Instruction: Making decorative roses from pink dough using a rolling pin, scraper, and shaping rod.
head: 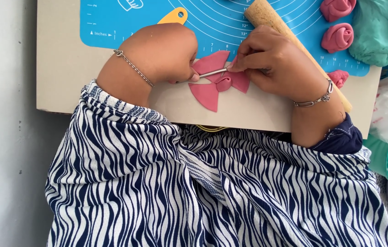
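**A:** What are the hands doing?

**B:** Both are at a pink clay bow (216, 80), which lies flat on the beige board (66, 68), just at the near edge of the blue measuring mat (221, 23). The bow has fanned pieces spreading from a small rolled knot in its middle.

**A:** And the fingers?

**B:** The left hand (164, 52) is curled into a loose fist, its fingertips pinching one end of a thin metal tool (212, 72). The right hand (276, 61) has its thumb and fingers closed on the other end, near the top of the bow. The tool lies across the upper left piece of clay.

**A:** What else is around?

**B:** A wooden rolling pin (271, 23) runs slantwise under the right hand, from the far mat to the right edge of the board. Far right sit two pink clay roses (338, 23), with a third (339, 77) nearer, beside the rolling pin. A lump of teal clay (379, 29) lies just right of them. A yellow handle (173, 17) peeks out beyond the left hand. Each wrist wears a silver bracelet (315, 99).
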